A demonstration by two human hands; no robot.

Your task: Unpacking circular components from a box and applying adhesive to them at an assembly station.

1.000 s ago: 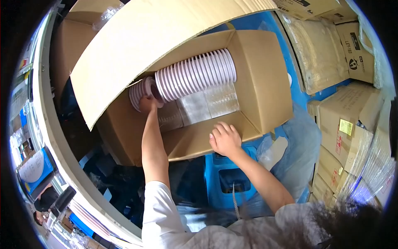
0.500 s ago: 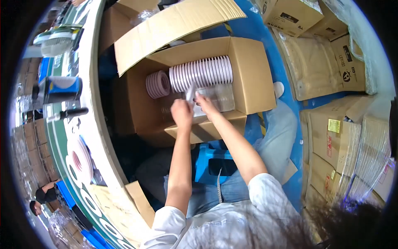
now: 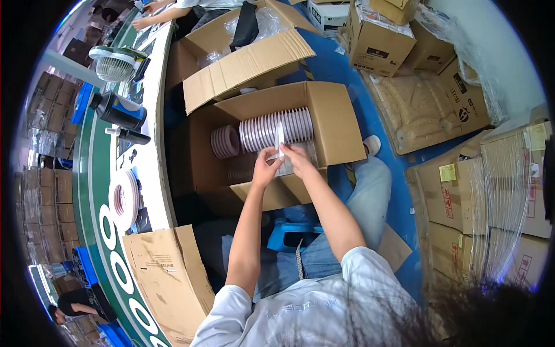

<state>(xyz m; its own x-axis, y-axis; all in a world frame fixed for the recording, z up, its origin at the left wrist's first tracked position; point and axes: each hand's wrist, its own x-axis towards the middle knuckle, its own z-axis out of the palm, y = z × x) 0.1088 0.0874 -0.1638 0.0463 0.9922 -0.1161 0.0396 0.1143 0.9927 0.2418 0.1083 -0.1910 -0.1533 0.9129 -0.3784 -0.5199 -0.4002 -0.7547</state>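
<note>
A thin white piece (image 3: 280, 136), too narrow in this view to tell its kind, stands upright between my hands over the open cardboard box (image 3: 341, 124). My left hand (image 3: 267, 168) is closed at its lower end, fingers bent. From the other side, my right hand (image 3: 298, 161) pinches it with thumb and fingertips. Inside the box, beyond my hands, a long row of pinkish-white rings (image 3: 260, 134) stands on edge. To its left is a shorter stack of similar rings (image 3: 224, 142). Something clear and shiny lies at the near side of the box's inside.
Left, a white-edged bench holds a ring stack (image 3: 124, 199), a dark bottle (image 3: 118, 111) and a small fan (image 3: 115, 62). White rings (image 3: 121, 274) lie on a green belt. Wrapped cartons (image 3: 451, 191) stand right; a blue stool (image 3: 293, 234) is below. Another person's arm (image 3: 156, 17) reaches at the far bench.
The view has shifted, showing more of the far side. My hands have come closer together around the white piece, which was blurred and tilted before and now stands upright.
</note>
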